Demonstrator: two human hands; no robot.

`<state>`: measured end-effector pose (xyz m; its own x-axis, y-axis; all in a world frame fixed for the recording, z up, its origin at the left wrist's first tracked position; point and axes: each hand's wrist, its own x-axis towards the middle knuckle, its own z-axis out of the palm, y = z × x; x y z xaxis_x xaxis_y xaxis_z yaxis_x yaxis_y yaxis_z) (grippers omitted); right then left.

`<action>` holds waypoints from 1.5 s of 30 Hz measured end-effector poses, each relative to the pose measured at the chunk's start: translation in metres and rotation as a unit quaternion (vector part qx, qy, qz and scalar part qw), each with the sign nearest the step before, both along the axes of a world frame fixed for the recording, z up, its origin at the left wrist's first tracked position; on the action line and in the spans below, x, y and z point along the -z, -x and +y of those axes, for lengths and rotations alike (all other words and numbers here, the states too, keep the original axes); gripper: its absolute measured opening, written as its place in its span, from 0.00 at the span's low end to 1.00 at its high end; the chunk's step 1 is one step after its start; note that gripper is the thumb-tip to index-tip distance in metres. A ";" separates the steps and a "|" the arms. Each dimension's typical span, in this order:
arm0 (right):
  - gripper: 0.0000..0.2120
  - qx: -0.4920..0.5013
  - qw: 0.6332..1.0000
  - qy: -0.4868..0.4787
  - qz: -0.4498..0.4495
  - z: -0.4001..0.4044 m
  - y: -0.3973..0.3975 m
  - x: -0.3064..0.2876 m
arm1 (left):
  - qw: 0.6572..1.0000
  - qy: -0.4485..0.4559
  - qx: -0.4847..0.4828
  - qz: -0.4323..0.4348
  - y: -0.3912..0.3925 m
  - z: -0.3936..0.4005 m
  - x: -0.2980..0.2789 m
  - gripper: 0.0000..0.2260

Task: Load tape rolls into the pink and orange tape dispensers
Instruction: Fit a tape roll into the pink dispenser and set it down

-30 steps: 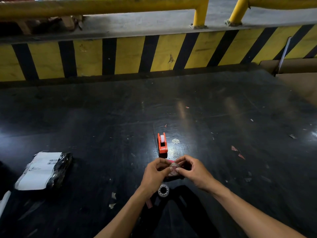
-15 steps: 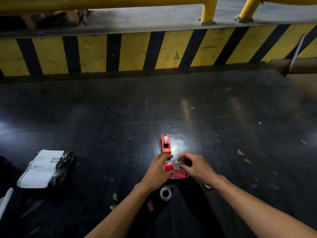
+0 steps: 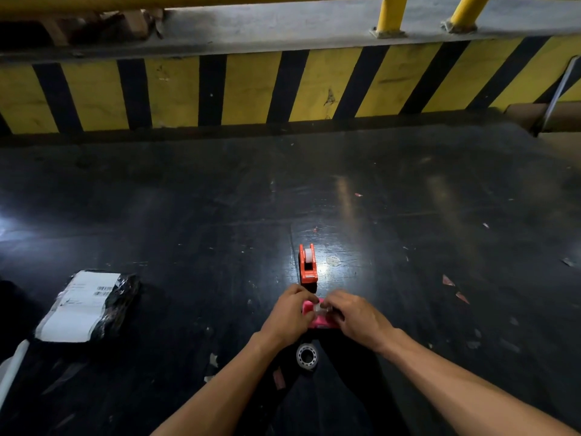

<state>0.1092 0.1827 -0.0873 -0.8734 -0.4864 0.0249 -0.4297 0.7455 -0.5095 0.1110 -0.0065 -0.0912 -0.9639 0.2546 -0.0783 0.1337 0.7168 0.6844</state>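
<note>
the small orange plastic tape dispenser (image 3: 307, 264) stands alone on the dark glossy table (image 3: 188, 215), and a pale roll shows between its side walls, so that half of the task appears done. the small pink plastic tape dispenser (image 3: 319, 320) sits nearer the person, just in front of the orange one, with both hands on it. the left hand (image 3: 290, 316) has its grip closed on the left end of the pink body; the right hand (image 3: 355, 316) pinches a small clear tape roll (image 3: 320, 307) at the top of the pink body. whether that roll is seated cannot be told, since fingers cover the cradle. a further clear tape roll with a white core (image 3: 307, 356) lies flat on the table near the wrists, untouched. judged remaining: seating the roll in the pink unit and drawing its free end to the cutter.
</note>
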 end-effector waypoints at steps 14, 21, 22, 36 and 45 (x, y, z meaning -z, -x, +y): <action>0.11 0.147 0.987 0.027 -0.051 0.010 -0.007 -0.001 | 1.000 0.012 0.004 -0.008 0.003 -0.001 -0.004 0.08; 0.14 0.279 0.945 0.039 -0.166 -0.017 -0.005 0.000 | 1.000 0.029 0.008 -0.004 0.005 0.000 -0.007 0.08; 0.13 0.293 0.939 0.047 -0.175 -0.020 -0.004 -0.001 | 0.999 0.033 0.009 -0.004 0.005 0.000 -0.007 0.09; 0.08 0.354 0.897 0.087 -0.250 0.017 -0.001 -0.019 | 0.999 0.047 0.009 0.015 0.004 0.000 -0.005 0.08; 0.18 0.319 0.919 0.003 -0.233 0.011 -0.002 -0.011 | 0.999 0.033 -0.004 0.016 0.002 0.001 -0.002 0.07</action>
